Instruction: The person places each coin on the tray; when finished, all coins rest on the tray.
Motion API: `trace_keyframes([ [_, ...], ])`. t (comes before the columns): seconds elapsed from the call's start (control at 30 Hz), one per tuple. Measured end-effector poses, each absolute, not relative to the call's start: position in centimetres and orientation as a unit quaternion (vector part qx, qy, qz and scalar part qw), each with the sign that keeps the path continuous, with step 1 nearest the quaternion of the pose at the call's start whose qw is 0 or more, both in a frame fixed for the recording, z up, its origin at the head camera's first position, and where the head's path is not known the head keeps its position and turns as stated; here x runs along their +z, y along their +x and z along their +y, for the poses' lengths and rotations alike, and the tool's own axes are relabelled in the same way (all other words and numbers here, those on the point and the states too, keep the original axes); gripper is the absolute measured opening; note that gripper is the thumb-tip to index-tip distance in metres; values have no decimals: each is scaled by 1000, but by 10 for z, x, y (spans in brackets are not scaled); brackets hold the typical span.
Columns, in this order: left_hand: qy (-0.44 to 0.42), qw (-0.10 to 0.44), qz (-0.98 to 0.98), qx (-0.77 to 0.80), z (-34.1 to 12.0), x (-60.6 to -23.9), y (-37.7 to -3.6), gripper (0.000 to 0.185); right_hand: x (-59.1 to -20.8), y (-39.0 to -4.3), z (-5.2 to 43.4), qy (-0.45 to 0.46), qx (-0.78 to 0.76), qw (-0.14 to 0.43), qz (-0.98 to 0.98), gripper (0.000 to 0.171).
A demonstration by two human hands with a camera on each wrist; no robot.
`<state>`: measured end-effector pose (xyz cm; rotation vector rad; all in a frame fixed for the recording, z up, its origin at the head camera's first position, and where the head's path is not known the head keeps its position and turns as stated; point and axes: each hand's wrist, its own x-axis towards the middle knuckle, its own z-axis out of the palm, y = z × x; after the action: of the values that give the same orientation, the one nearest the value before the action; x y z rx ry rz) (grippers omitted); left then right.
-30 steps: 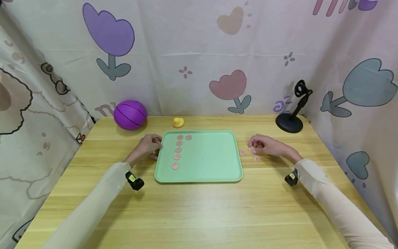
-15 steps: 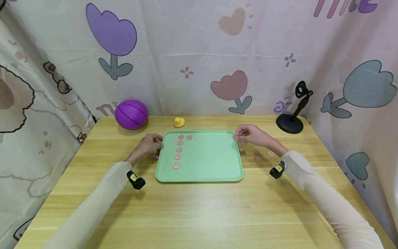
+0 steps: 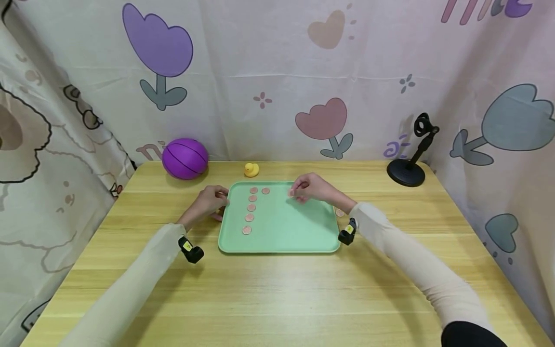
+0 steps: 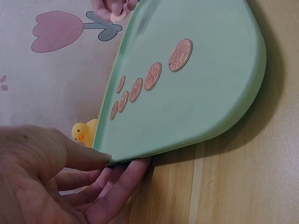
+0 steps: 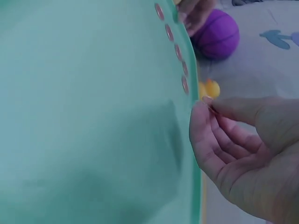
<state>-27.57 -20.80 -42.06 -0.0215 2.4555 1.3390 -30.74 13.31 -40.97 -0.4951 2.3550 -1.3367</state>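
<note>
A light green tray (image 3: 282, 243) lies on the wooden table. Several copper coins (image 4: 153, 76) rest in it at its left side, in a column with one more coin (image 3: 265, 191) beside the farthest. My left hand (image 3: 209, 201) grips the tray's left rim, thumb on top and fingers beneath, as the left wrist view shows. Over the tray's far part, my right hand (image 3: 313, 188) pinches a coin (image 3: 291, 193) between thumb and fingertips. In the right wrist view only that coin's edge shows between the fingertips. Its shadow falls on the tray.
Another coin (image 3: 340, 212) lies on the table just right of the tray, partly behind the right forearm. A yellow rubber duck (image 3: 251, 169) and a purple ball (image 3: 185, 159) sit behind the tray. At the back right stands a black stand (image 3: 405, 172). A printed curtain (image 3: 277, 62) hangs behind.
My right hand has picked up a coin from the table right of the tray and carried it left over the tray. My left hand stays on the rim.
</note>
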Motion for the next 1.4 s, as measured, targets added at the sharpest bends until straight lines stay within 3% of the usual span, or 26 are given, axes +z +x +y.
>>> trace_keyframes([
  [0.6,-2,169,863,476,-211,-420,-274,46,-429,-316,63,-122,-516,249,811,17],
  [1.4,-7,173,864,472,-209,-422,-277,44,-422,-322,58,-106,-426,270,857,30],
])
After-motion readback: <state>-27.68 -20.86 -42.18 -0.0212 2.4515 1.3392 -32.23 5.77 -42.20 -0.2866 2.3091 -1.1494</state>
